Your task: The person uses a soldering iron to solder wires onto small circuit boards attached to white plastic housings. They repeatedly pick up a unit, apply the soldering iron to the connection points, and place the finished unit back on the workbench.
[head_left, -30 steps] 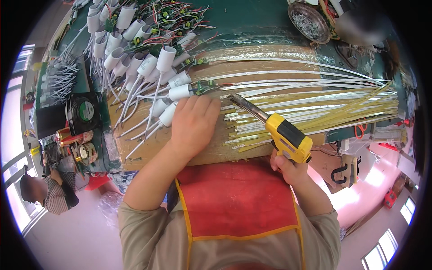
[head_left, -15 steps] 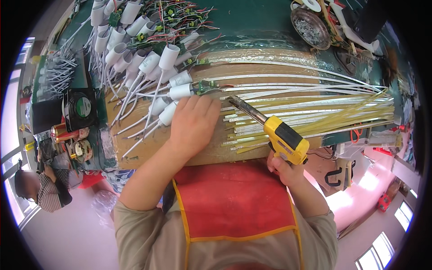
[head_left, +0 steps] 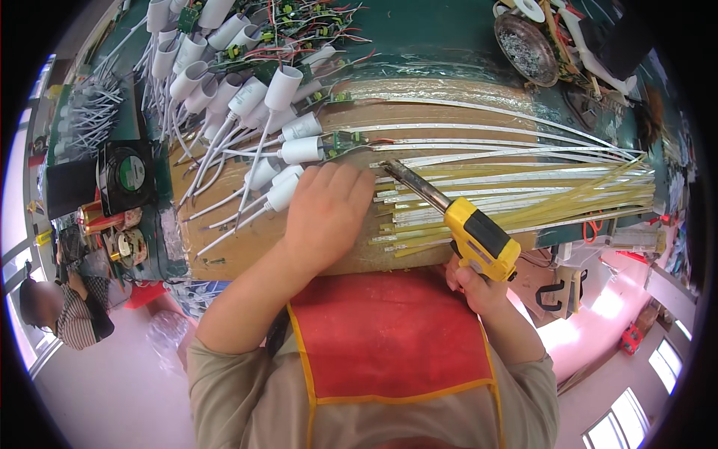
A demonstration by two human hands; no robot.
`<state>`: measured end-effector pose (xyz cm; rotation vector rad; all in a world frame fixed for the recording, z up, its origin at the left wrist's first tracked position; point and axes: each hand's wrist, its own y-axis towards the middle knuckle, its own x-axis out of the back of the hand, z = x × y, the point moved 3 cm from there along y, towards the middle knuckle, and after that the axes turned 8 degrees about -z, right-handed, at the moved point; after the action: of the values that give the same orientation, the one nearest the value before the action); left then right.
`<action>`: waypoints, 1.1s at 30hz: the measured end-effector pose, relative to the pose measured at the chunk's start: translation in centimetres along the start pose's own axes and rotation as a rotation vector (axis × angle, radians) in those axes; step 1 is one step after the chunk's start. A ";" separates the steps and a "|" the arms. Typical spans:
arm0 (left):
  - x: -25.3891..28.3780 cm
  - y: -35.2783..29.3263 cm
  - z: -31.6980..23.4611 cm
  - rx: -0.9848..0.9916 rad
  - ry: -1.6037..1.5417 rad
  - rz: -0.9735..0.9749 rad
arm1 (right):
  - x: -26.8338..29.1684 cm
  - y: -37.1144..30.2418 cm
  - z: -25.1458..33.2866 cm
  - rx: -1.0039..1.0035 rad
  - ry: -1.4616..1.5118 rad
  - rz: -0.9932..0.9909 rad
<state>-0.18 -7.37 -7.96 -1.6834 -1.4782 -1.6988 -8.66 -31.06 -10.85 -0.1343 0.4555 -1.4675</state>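
My right hand grips a yellow and black soldering gun, its metal barrel slanting up to the left. The dark tip lies close to the left ends of the LED strips, just right of my left hand. That hand's fingers are bent and closed beside a white cylindrical housing, which has a small green circuit board at its right end. My fingertips point away from me, and whatever they pinch is hidden. Another white housing lies by the left side of this hand.
Many white housings with cables and circuit boards are heaped at the far left. A black fan stands left of the brown board. A round metal dish sits at the far right. At lower left is another person.
My left hand has shifted slightly rightward and nearer to me. The soldering gun has moved a little to the right, still in my right hand.
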 end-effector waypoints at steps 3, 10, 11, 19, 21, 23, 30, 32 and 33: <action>0.0 0.2 0.1 0.003 -0.008 -0.006 | 0.0 0.0 0.0 -0.001 -0.021 -0.012; 0.0 0.6 0.5 0.046 -0.019 -0.010 | -0.2 0.0 0.3 0.008 -0.078 -0.044; 0.0 0.7 0.6 0.056 -0.021 -0.024 | -0.2 -0.1 0.4 0.008 -0.090 -0.053; -0.3 1.4 0.6 0.132 0.029 -0.029 | -0.4 -0.1 0.6 0.013 -0.111 -0.080; -0.4 1.5 0.7 0.149 0.039 -0.004 | -0.3 -0.2 0.2 0.015 -0.096 -0.081; -0.3 1.6 0.6 0.159 0.038 0.018 | -0.2 -0.3 0.1 0.027 -0.095 -0.087; -0.1 1.9 0.5 0.165 0.046 0.066 | -0.2 -0.3 0.0 0.036 -0.121 -0.079; -0.3 1.8 0.6 0.134 0.047 0.051 | -0.1 -0.3 0.0 0.047 -0.134 -0.070; -0.4 1.7 0.7 0.118 0.046 0.045 | -0.1 -0.2 0.1 0.054 -0.140 -0.064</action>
<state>1.65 -7.67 -7.72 -1.5944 -1.4782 -1.5837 -8.84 -31.01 -10.69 -0.2092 0.3000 -1.5206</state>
